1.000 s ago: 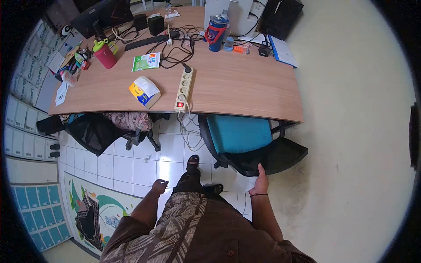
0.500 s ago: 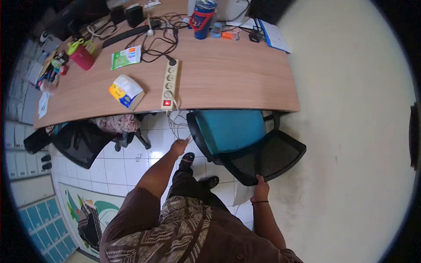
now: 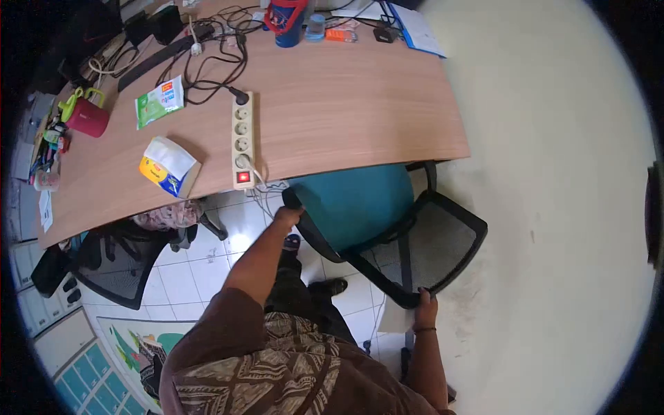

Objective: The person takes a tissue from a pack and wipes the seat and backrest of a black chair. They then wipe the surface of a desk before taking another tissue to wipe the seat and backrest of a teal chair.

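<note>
An office chair with a teal seat (image 3: 356, 207) and a black mesh backrest (image 3: 446, 242) stands at the desk's front edge, its seat partly under the desktop. My left hand (image 3: 288, 217) is closed on the chair's black left armrest (image 3: 315, 235). At the top edge of the backrest, my right hand (image 3: 425, 312) has its fingers wrapped over the frame. A pale sheet-like piece (image 3: 394, 318) shows beside that hand, below the backrest. White cables (image 3: 261, 197) hang from the desk edge close to my left hand.
The wooden desk (image 3: 346, 104) carries a power strip (image 3: 243, 142) with a lit red switch, a tissue pack (image 3: 169, 168), a wipes packet (image 3: 160, 102), a pink bottle (image 3: 88, 116) and a blue tumbler (image 3: 286, 24). Another black chair (image 3: 114, 266) stands left. A wall (image 3: 553, 207) runs along the right.
My left hand has moved from the hanging cables to the chair's armrest. My right hand stays on the backrest, and the view has shifted, with the desk items now further left.
</note>
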Tool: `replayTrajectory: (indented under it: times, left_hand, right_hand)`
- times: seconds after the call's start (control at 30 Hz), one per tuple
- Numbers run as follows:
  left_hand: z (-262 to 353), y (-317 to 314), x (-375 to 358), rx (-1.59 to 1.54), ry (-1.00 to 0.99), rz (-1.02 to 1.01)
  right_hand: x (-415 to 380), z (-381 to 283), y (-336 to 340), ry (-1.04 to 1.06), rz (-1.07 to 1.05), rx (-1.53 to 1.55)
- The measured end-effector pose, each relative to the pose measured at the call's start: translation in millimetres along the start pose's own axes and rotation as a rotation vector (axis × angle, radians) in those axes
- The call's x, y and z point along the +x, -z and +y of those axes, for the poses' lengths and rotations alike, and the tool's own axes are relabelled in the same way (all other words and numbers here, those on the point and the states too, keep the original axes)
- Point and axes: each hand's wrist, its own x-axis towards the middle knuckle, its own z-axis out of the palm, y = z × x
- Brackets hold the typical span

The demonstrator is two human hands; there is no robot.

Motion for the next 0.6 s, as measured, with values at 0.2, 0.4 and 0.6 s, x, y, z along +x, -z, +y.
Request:
replayTrajectory:
  times: [0.2,0.4,0.6]
  left_hand:
    - [-40,-43,-57,0.007,-0.065,-0.06]
    - [-65,-83,-120,0.173,-0.181,-0.057]
    - [-108,-132,-153,-0.091,0.049,-0.079]
  right_hand:
    - [-16,3,54,-0.025,0.077,0.168]
    - [-16,48,111,0.092,0.119,0.055]
    - [-11,79,149,0.251,0.194,-0.117]
